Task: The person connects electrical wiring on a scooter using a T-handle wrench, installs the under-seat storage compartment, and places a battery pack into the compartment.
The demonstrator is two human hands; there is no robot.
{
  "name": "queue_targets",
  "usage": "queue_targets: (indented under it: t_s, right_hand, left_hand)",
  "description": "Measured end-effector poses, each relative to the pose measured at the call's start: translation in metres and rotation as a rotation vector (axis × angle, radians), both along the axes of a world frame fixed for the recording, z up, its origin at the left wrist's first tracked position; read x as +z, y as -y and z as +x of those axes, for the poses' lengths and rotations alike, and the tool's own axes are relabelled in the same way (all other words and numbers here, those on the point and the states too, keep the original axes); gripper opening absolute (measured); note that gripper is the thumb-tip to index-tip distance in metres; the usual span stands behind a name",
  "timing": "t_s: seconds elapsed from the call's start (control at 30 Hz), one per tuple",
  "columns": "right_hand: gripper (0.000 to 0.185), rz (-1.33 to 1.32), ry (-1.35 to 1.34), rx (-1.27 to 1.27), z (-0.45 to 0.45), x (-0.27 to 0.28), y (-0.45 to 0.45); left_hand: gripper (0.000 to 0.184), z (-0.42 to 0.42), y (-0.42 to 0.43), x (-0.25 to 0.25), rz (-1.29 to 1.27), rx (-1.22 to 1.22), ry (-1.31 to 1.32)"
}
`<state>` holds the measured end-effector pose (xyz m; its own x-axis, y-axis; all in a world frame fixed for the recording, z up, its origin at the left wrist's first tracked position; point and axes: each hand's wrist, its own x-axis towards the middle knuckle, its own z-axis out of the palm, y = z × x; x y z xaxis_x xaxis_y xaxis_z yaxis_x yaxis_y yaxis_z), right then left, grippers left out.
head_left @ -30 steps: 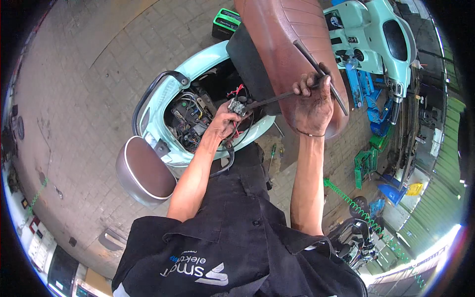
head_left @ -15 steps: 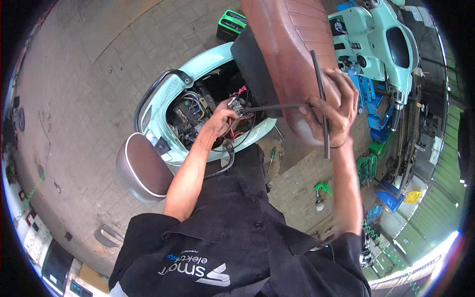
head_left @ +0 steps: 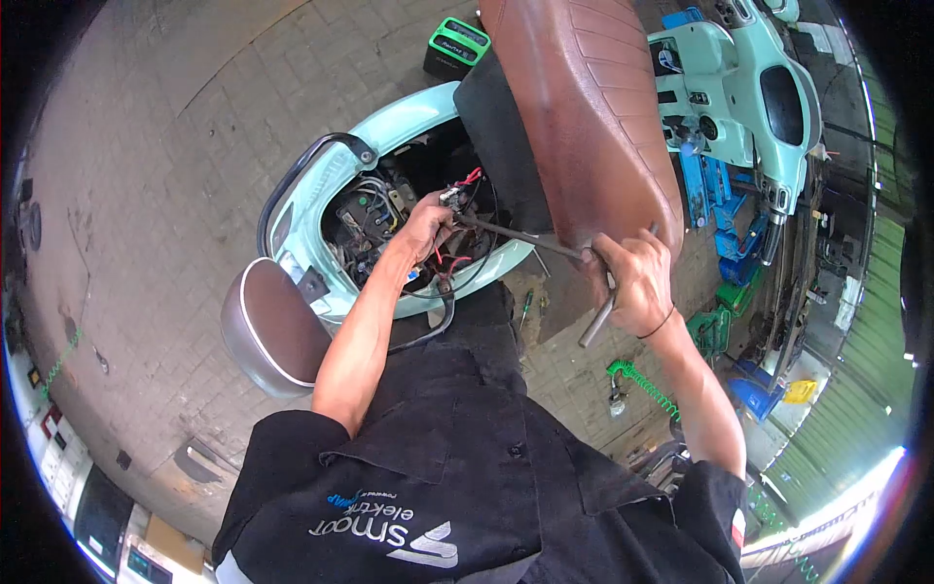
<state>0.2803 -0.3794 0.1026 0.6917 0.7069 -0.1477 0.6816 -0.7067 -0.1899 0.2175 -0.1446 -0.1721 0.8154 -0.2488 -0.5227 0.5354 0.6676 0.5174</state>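
My left hand [head_left: 425, 226] is closed round a small metal part [head_left: 451, 200] over the open bay of a mint-green scooter body [head_left: 409, 109]. From that part a dark metal rod [head_left: 520, 237] runs right to my right hand [head_left: 632, 282]. The fingers of my right hand are wrapped round the T-handle [head_left: 597, 323] at the rod's end, beside the brown seat [head_left: 608, 146]. Where the rod's tip meets the metal part is too small to make out. Red and black wires [head_left: 457, 261] hang in the bay below my left hand.
A brown padded backrest [head_left: 282, 326] is at the scooter's left end, near a black grab rail [head_left: 282, 195]. A green-and-black battery box [head_left: 457, 47] stands behind. On the floor are a green screwdriver [head_left: 526, 304] and a coiled green hose [head_left: 647, 382]. Another mint-green scooter [head_left: 778, 107] is at right.
My right hand has gone from open fingers around the T-handle to a closed grip on it, and the handle has turned. My left hand and the metal part have shifted slightly left.
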Motion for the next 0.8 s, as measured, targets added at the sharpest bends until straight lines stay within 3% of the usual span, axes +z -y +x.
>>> queue_targets:
  t_s: [0.07, 0.4, 0.53, 0.6, 0.63, 0.7, 0.73, 0.8]
  right_hand:
    - [0.017, -0.006, -0.093, -0.161, -0.004, -0.003, 0.004]
    - [0.023, 0.098, -0.245, -0.589, -0.036, -0.020, 0.008]
    - [0.022, 0.120, -0.256, -0.605, -0.038, -0.015, 0.017]
    - [0.019, 0.201, -0.056, -0.290, -0.038, -0.001, 0.035]
    - [0.016, 0.208, -0.005, -0.234, -0.036, 0.013, 0.046]
    - [0.013, 0.269, -0.053, -0.480, -0.049, 0.037, 0.067]
    - [0.017, 0.211, -0.218, -0.584, -0.054, 0.051, 0.087]
    - [0.025, 0.348, -0.329, -0.870, -0.090, 0.049, 0.137]
  left_hand:
    - [0.038, 0.001, -0.006, -0.004, 0.062, -0.136, -0.022]
    - [0.039, 0.002, 0.003, -0.004, 0.126, -0.101, -0.074]
    - [0.040, 0.009, -0.013, 0.005, 0.070, -0.184, 0.056]
    - [0.038, 0.013, -0.018, -0.009, 0.133, -0.298, 0.093]
    - [0.036, 0.011, -0.015, -0.017, 0.100, -0.236, 0.081]
    - [0.033, 0.009, -0.016, -0.011, -0.013, -0.116, -0.026]
    - [0.032, 0.010, -0.017, 0.005, -0.094, -0.063, -0.124]
    - [0.027, 0.012, -0.012, 0.033, -0.124, -0.090, -0.079]
